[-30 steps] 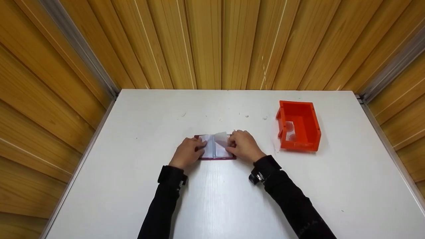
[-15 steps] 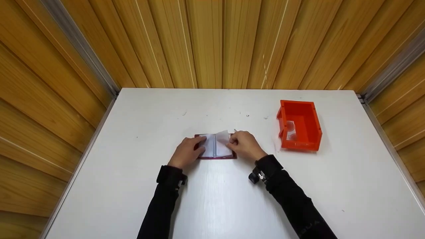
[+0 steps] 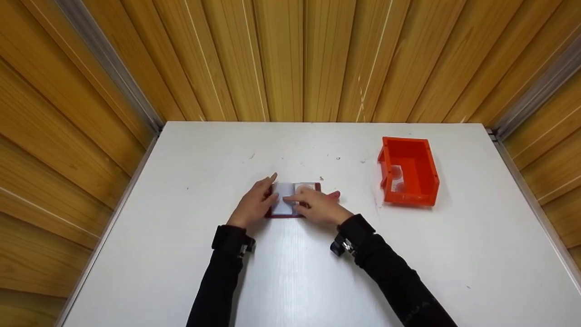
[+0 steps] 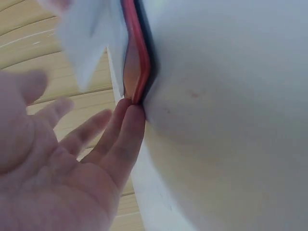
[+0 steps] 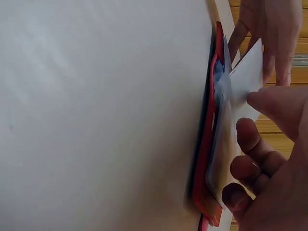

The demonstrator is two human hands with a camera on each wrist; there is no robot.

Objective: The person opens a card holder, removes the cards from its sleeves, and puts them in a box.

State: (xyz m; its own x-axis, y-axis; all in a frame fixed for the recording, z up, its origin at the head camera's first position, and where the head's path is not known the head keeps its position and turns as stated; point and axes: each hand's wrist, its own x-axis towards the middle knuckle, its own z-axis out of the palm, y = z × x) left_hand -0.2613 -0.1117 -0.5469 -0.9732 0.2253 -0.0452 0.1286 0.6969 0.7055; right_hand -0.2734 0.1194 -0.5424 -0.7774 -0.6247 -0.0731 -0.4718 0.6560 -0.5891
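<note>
A small card holder (image 3: 286,216) with a dark red cover and clear plastic sleeves lies spread on the table. Its whitish sleeve page (image 5: 248,77) stands tilted up toward the left side in the right wrist view. My right hand (image 3: 320,207) reaches over the right half, index finger stretched out and its tip against that page, the other fingers loosely bent. At the left edge is my left hand (image 3: 255,200), fingers mostly straight. Two of its fingertips touch the corner of the red cover (image 4: 143,57) in the left wrist view. A red tab (image 3: 333,195) sticks out beyond my right hand.
An orange-red plastic bin (image 3: 420,172) with a whitish label stands at the right of the white table (image 3: 204,159). Small scraps and marks dot the tabletop. Wood-patterned panels (image 3: 281,59) rise behind the table and at both sides.
My right hand has moved left from the holder's right edge to its middle, taking the sleeve page leftward. The pinch at the page's edge has given way to an outstretched index finger.
</note>
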